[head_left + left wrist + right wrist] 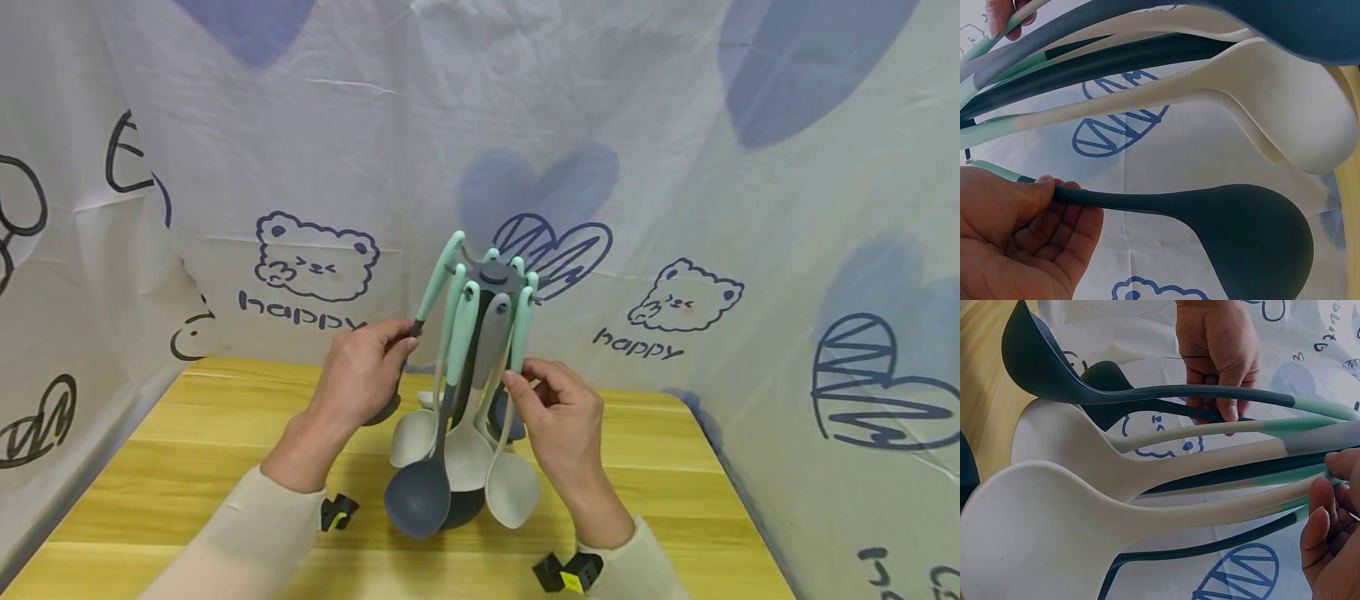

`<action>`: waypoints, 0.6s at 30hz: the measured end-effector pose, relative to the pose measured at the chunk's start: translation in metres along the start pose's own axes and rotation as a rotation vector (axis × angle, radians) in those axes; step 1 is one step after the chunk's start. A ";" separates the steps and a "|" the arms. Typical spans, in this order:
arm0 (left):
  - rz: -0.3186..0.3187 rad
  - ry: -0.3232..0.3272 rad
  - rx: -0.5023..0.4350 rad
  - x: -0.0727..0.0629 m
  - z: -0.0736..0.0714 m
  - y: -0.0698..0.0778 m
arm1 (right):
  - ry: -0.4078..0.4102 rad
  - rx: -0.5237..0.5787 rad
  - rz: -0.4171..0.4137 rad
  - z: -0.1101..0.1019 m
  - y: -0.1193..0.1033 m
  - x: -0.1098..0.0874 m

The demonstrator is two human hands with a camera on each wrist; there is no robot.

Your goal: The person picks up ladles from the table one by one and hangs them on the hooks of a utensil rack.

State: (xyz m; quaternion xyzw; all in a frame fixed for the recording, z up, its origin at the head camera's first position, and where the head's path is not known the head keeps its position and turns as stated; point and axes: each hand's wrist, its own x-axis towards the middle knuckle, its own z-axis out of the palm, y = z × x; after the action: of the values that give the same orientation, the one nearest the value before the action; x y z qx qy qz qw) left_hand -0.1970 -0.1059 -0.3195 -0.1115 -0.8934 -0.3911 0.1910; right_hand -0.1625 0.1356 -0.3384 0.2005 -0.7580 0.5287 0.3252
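A rotating utensil stand (495,272) with a dark grey top rises above the table, hung round with mint-handled kitchen utensils. On its left side my left hand (354,373) pinches the handle of a dark broad-headed utensil (1260,234) between thumb and fingers; its mint top end leans against the stand's rim. My right hand (564,408) pinches the mint handle of a cream spoon (1041,525) at the right front. Between the hands hang a dark ladle (417,498) and a cream utensil (467,457) with a grey handle. The stand's base is mostly hidden behind them.
The stand is on a wood-grain table (652,500). Behind and beside it hangs a pale printed cloth (420,150) with bears and hearts. Small black devices (570,573) sit at both wrists. More utensils, including another cream spoon (414,438), hang towards the back.
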 end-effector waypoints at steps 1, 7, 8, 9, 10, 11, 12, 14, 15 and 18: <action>0.002 0.001 0.005 0.000 0.000 0.001 | 0.001 -0.001 0.001 0.000 0.000 0.000; 0.021 0.009 0.007 -0.001 0.002 0.003 | 0.003 -0.004 0.003 0.001 0.000 -0.001; 0.027 0.010 0.005 -0.001 0.002 0.003 | 0.004 -0.005 0.002 0.001 0.000 -0.001; 0.032 0.010 0.002 -0.001 0.003 0.002 | 0.004 -0.005 0.002 0.001 0.000 -0.001; 0.040 0.011 0.000 0.000 0.003 0.002 | 0.005 -0.004 0.002 0.001 0.000 -0.001; 0.048 0.012 -0.002 0.000 0.004 0.001 | 0.005 -0.004 0.001 0.001 0.000 -0.001; 0.059 0.013 -0.003 0.000 0.005 0.000 | 0.006 -0.004 0.000 0.001 0.000 -0.001; 0.080 0.018 -0.001 0.001 0.007 -0.002 | 0.008 -0.001 -0.003 0.001 0.000 -0.001; 0.089 0.022 -0.002 0.001 0.008 -0.003 | 0.008 0.001 -0.005 0.001 0.000 -0.001; 0.112 0.031 -0.003 0.001 0.011 -0.005 | 0.007 0.003 -0.009 0.001 0.000 -0.001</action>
State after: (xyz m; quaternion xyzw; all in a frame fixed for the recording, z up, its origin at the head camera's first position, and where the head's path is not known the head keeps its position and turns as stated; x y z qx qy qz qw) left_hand -0.2022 -0.1011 -0.3290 -0.1555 -0.8821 -0.3828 0.2264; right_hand -0.1626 0.1351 -0.3393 0.2026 -0.7552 0.5290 0.3297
